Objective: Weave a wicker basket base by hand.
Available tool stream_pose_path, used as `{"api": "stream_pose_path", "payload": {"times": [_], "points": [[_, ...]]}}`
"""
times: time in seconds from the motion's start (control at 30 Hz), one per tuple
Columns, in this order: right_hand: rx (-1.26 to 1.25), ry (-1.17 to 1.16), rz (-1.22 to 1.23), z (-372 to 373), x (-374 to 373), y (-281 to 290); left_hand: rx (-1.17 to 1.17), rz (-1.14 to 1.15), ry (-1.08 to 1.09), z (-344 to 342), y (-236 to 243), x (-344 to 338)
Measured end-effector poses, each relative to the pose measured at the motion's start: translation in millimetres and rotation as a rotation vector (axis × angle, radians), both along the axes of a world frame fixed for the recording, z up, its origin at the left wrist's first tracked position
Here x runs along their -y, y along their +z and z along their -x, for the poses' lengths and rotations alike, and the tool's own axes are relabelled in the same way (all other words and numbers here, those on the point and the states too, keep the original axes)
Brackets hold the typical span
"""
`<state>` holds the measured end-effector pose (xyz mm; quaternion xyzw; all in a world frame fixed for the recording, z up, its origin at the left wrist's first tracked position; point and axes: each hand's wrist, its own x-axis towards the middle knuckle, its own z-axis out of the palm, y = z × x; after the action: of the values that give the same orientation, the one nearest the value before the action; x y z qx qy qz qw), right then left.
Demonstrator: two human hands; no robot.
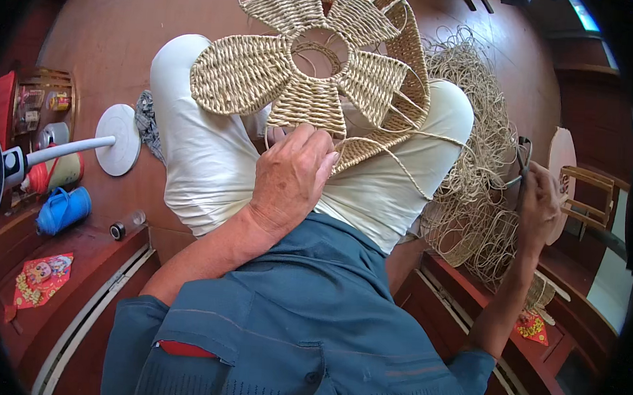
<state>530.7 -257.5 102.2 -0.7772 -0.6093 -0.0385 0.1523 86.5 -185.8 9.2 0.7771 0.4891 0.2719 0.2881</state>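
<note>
On my lap rests a flower-shaped woven straw piece (240, 74) with petals around a round central hole. Behind its right side curves a woven basket wall (417, 74), and loose strands trail off that side. My left hand (291, 171) is closed on the lower edge of the bottom petal; its fingertips are partly hidden. Out to the far right, beside the straw pile, my right hand (540, 198) has its fingers curled at what looks like a pair of scissors (524, 157).
A big heap of loose straw cord (476, 149) lies on the floor to my right. A wooden stool (585, 190) stands beyond it. At left are a fan (68, 154) with a white base, a blue jug (64, 209), a glass jar (127, 225) and a red printed packet (42, 280).
</note>
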Motion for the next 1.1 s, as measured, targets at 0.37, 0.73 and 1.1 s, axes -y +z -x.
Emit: {"api": "stream_pose_path", "payload": {"times": [0.37,0.73,1.1], "points": [[-0.655,0.439,0.139,245,-35,-67,-0.071,0.019,-0.116,2,8,3],[-1.093,0.269,0.363,264,-53,-77,-0.099,0.005,-0.103,5,3,5],[-1.614,0.086,0.080,275,-20,-54,0.037,-0.081,-0.048,-4,7,5]]}}
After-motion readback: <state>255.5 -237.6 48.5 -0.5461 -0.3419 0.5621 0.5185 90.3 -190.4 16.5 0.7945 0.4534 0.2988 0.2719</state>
